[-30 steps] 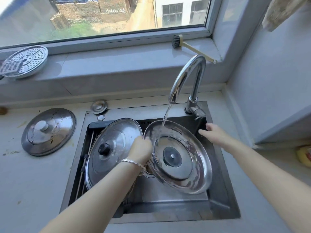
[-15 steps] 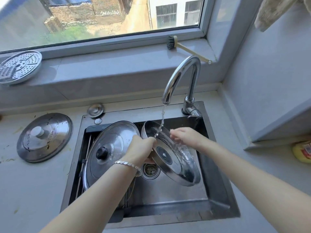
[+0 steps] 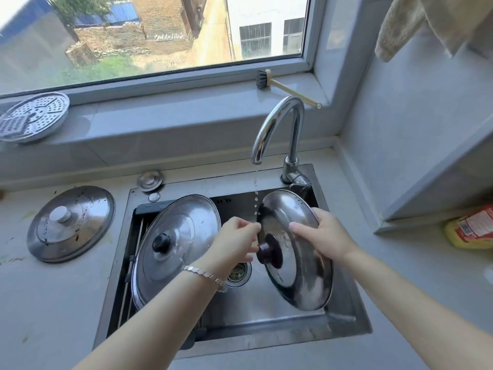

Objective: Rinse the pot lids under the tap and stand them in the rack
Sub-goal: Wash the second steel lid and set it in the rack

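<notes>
Rinsing step: left hand [image 3: 234, 244] and right hand [image 3: 322, 233] both grip 1 tilted lid [image 3: 301, 276] under the dripping tap [image 3: 277, 124]; next it likely needs standing in the rack [image 3: 130, 265] at the left edge of the sink [image 3: 266, 340].

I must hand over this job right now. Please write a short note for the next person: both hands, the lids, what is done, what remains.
Left hand: fingers pinch the held lid near its dark knob.
Right hand: grips the same lid's rim; it is tilted over the sink, the tap's thin trickle falling at its edge.
Black-knob lid: stands leaning on the rack at the sink's left; seemingly done.
White-knob lid: flat on the counter, specked, looks unrinsed.
Left: rack the held lid, rinse the counter one.
</notes>
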Demonstrator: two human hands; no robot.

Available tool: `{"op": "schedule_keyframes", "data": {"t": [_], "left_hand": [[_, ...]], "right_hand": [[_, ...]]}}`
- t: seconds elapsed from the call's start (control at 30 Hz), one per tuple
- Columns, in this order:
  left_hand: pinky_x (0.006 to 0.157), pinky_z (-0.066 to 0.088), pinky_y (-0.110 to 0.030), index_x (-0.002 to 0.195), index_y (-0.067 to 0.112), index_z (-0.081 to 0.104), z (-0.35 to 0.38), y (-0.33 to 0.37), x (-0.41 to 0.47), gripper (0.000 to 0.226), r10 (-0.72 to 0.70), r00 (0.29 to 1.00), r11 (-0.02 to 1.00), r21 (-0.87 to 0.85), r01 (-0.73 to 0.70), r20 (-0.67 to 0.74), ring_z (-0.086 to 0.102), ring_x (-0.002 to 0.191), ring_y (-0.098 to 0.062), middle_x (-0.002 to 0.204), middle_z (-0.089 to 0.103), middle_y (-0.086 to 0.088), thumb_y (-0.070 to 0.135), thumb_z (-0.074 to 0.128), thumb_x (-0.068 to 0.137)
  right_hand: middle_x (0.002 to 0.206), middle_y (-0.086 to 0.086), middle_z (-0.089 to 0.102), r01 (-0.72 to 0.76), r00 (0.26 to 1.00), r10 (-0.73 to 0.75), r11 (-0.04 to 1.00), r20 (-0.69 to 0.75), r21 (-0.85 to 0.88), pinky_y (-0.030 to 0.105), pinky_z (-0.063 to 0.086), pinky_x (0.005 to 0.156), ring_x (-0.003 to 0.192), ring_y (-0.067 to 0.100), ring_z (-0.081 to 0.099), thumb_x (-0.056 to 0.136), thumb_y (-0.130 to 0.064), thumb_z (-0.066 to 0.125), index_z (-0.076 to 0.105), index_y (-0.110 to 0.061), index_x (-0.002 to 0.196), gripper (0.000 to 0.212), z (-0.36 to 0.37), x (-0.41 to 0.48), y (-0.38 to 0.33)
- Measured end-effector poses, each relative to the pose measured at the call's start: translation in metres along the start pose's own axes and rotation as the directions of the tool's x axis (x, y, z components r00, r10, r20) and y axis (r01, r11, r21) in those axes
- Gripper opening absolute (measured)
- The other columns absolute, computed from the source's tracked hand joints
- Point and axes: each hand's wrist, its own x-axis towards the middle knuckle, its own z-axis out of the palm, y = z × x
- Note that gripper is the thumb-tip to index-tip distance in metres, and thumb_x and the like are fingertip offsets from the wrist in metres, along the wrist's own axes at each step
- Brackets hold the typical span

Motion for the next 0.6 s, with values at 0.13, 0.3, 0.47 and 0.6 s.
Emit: {"op": "schedule_keyframes", "data": {"t": [0.13,0.3,0.47,0.6], "left_hand": [[0.078,0.052,-0.035,0.085,0.014,0.050,-0.009,-0.022,-0.008,0.010,-0.028,0.999,0.999,-0.027,0.027,-0.042,0.060,0.076,-0.017,0.089,0.054,-0.005,0.014,0.045,0.093],[0.065,0.048,-0.027,0.082,0.011,0.050,-0.018,-0.043,-0.020,0.014,-0.037,0.997,0.998,-0.060,0.033,-0.068,0.058,0.070,-0.015,0.083,0.054,-0.005,0.008,0.042,0.093],[0.066,0.049,-0.029,0.086,0.013,0.053,-0.033,-0.063,-0.027,0.011,-0.041,0.995,0.999,-0.023,0.039,-0.091,0.063,0.074,-0.017,0.090,0.059,-0.005,0.011,0.044,0.093],[0.059,0.044,-0.028,0.082,0.013,0.054,-0.062,-0.079,-0.033,0.014,-0.016,0.982,0.998,-0.060,0.004,-0.188,0.060,0.067,-0.017,0.085,0.061,-0.009,0.005,0.046,0.089]], "right_hand": [[0.069,0.009,0.068,-0.233,0.962,0.269,0.890,-0.038,0.393,0.031,0.055,0.055,0.056,0.020,0.065,0.086,-0.009,0.064,0.061,-0.004,0.090,0.008,-0.006,-0.006,0.020],[0.055,0.003,0.068,-0.280,0.937,0.345,0.822,-0.044,0.496,0.020,0.050,0.043,0.046,0.012,0.064,0.087,-0.012,0.061,0.061,-0.006,0.080,0.010,-0.011,-0.015,0.028],[0.082,0.019,0.068,-0.145,0.982,0.172,0.955,-0.082,0.260,0.038,0.054,0.065,0.067,0.029,0.064,0.085,-0.011,0.065,0.063,-0.008,0.083,0.004,-0.001,-0.035,0.010],[0.069,0.008,0.069,-0.036,0.997,0.050,0.970,-0.051,0.241,0.026,0.054,0.052,0.056,0.018,0.066,0.084,-0.010,0.065,0.064,-0.009,0.080,0.005,0.002,-0.049,-0.027]]}}
